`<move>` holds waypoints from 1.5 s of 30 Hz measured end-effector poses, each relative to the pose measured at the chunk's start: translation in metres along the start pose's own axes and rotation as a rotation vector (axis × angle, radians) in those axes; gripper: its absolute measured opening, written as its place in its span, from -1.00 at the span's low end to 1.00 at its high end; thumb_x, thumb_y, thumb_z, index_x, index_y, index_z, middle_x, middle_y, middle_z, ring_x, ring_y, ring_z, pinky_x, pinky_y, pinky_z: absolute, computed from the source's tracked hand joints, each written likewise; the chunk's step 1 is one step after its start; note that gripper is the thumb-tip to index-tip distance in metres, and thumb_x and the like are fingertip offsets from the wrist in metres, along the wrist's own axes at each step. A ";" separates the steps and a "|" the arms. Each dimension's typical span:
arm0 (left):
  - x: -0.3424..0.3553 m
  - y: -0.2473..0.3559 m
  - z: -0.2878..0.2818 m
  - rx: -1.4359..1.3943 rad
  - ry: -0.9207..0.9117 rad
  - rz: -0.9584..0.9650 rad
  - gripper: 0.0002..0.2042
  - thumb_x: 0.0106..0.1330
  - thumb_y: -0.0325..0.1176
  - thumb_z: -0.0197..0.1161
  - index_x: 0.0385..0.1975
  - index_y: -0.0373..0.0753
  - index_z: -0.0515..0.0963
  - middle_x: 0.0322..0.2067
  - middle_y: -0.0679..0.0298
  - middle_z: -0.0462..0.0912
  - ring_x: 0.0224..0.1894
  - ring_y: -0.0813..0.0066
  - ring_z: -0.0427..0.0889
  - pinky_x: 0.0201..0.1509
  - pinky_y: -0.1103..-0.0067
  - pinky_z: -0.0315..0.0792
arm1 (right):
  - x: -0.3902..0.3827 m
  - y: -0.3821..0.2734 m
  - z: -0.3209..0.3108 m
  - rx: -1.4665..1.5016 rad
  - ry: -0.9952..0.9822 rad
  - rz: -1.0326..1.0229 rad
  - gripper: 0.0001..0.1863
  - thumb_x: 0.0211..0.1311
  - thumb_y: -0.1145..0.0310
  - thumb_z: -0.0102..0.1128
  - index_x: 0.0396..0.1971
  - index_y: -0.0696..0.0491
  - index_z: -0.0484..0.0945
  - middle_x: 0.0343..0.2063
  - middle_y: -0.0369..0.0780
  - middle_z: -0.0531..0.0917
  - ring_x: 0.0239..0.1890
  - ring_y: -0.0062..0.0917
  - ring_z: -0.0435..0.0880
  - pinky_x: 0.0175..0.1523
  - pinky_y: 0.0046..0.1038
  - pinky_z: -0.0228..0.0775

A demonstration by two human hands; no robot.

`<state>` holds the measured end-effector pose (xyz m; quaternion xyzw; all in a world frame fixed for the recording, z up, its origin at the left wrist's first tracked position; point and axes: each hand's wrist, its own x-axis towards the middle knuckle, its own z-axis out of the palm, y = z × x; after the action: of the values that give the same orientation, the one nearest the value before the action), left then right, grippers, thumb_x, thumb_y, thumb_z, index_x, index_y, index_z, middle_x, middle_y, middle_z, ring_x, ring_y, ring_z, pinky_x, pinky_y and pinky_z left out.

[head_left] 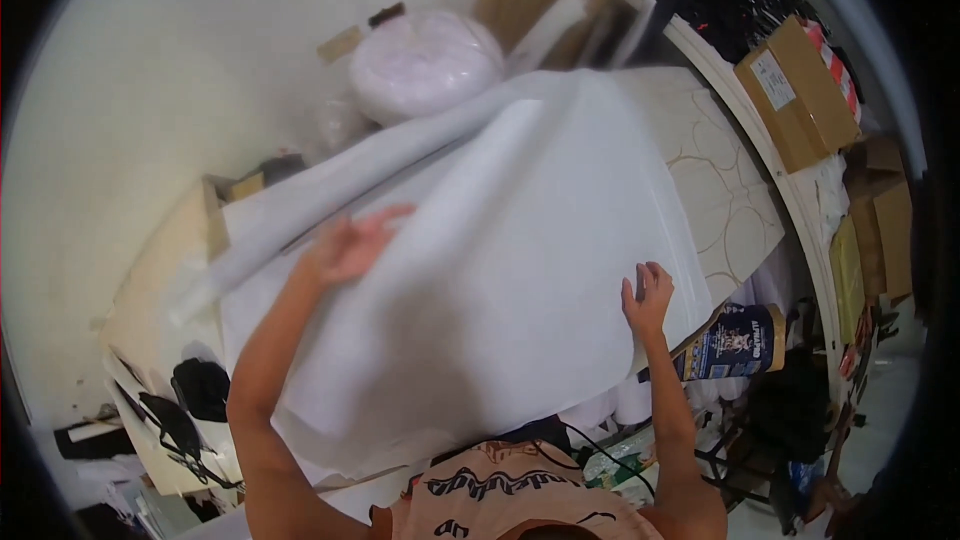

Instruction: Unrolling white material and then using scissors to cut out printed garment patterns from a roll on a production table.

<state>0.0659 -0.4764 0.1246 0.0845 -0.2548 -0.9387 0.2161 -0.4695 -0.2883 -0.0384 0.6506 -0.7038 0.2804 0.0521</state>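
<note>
A large white sheet of fabric lies spread over a worktable, its left part lifted in a long fold. My left hand is flat on the sheet near that fold, fingers spread and blurred. At the sheet's right front edge my right hand rests with fingers apart, pressing the fabric down. Neither hand grips anything.
A table top with curved beige line pattern shows to the right of the sheet. A roll of pale pink material stands behind. Cardboard boxes lie at right, a dark printed cylinder near my right hand, black scissors at left.
</note>
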 end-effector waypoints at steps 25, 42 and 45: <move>-0.077 0.024 -0.142 1.076 1.007 -0.478 -0.23 0.04 -0.07 0.57 0.17 -0.50 0.49 0.00 0.05 0.65 0.03 0.30 0.63 0.15 0.47 0.50 | 0.106 -0.081 0.085 -0.060 -0.209 0.022 -0.09 0.14 -0.20 0.34 0.34 0.12 0.39 0.42 0.08 0.26 0.50 0.00 0.11 0.52 0.04 -0.13; -0.015 0.099 -0.132 1.120 1.052 -0.530 -0.30 0.08 0.01 0.55 0.15 -0.33 0.58 -0.20 0.30 0.70 -0.21 0.60 0.64 -0.11 0.62 0.53 | 0.153 -0.073 0.133 0.130 0.041 0.081 -0.56 0.15 0.16 0.42 -0.02 0.06 0.62 -0.16 -0.16 0.60 -0.05 -0.24 0.53 0.13 -0.20 0.31; -0.058 0.115 -0.137 1.247 0.906 -0.745 -0.20 -0.09 0.10 0.62 0.13 -0.29 0.62 -0.09 0.21 0.74 -0.07 0.45 0.67 0.13 0.50 0.50 | 0.154 -0.070 0.138 0.122 0.031 0.076 -0.58 0.15 0.19 0.42 -0.03 0.05 0.63 -0.18 -0.16 0.61 -0.07 -0.24 0.54 0.10 -0.19 0.34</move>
<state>0.1964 -0.6000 0.0699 0.6331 -0.5693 -0.5126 -0.1113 -0.3863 -0.4879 -0.0639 0.6210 -0.7087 0.3346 0.0124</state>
